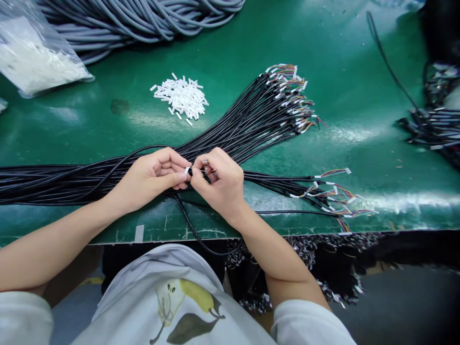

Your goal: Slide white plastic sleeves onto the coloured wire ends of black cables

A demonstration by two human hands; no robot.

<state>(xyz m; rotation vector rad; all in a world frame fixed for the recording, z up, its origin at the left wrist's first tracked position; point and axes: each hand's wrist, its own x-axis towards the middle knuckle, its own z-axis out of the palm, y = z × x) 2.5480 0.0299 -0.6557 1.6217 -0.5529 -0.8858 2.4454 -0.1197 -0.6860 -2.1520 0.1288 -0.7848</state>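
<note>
Over a long bundle of black cables (230,129), my two hands meet near the table's front edge. My left hand (158,175) pinches a small white sleeve (187,170) between thumb and fingers. Just right of it, my right hand (219,179) is closed on thin coloured wires, whose ends show between its fingers. The bundle fans into two groups with coloured wire ends and white pieces, one at the upper right and a smaller one (323,191) at the right. Beyond my hands lies a pile of small white tubes (183,96).
On the green table (345,62), a clear bag of white pieces (36,57) lies at the upper left beside a coil of grey cable (151,19). More black cables (438,127) lie at the right edge. Below the table edge hang further cable ends (309,254).
</note>
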